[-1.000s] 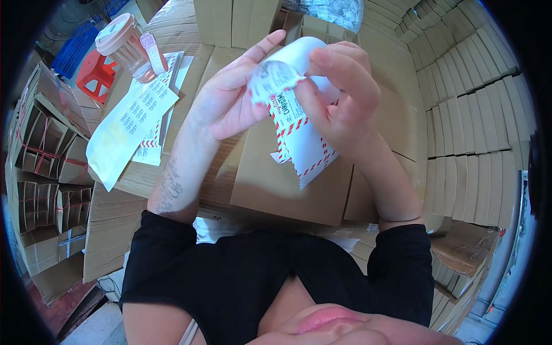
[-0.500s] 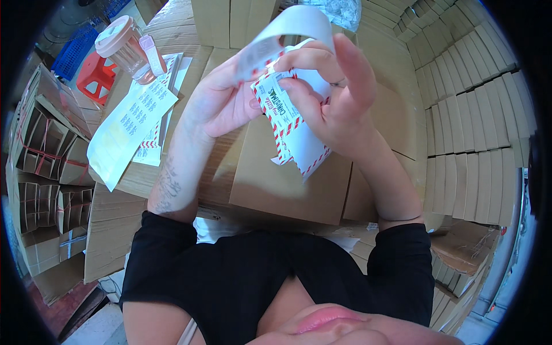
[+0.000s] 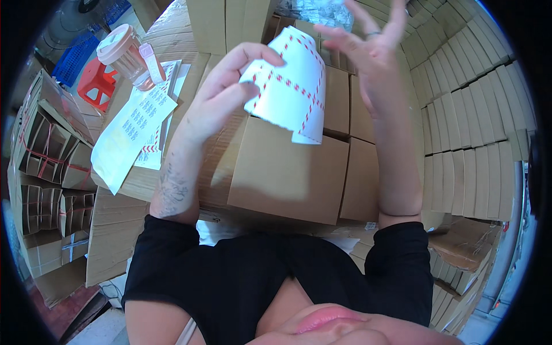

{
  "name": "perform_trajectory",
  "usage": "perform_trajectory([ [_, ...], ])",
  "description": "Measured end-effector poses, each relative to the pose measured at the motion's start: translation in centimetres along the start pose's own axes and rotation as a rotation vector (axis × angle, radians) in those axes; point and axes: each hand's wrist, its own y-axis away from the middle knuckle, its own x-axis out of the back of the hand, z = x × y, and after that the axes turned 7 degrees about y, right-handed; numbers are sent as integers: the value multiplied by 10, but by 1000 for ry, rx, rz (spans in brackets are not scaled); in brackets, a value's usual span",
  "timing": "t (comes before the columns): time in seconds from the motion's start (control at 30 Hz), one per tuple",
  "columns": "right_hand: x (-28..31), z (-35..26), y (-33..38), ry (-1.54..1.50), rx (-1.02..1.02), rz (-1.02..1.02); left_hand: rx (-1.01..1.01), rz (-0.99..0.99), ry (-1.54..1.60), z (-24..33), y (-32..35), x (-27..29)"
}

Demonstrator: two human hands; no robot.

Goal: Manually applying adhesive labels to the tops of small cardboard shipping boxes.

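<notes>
Far left we list a pink-lidded jar (image 3: 127,56) and loose paper sheets (image 3: 131,135) on cardboard boxes (image 3: 284,172) | our left hand (image 3: 221,95) pinches a curled label sheet (image 3: 290,92), white with red-striped borders, above the boxes | our right hand (image 3: 368,54) is raised beside it, fingers spread, gripping nothing.

black short sleeves | tattooed left forearm (image 3: 172,192) | ring on right hand (image 3: 374,49)

Red-striped white label strip (image 3: 290,86) above brown boxes (image 3: 284,172).
</notes>
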Motion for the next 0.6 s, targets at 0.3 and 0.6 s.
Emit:
perform_trajectory([
  [0.3, -34, -32, -17, 543, -782, 163, -39, 220, -151, 0, -3, 0],
  [0.6, -67, -33, -16, 591, -651, 201, -151, 440, -220, -25, 29, -25],
])
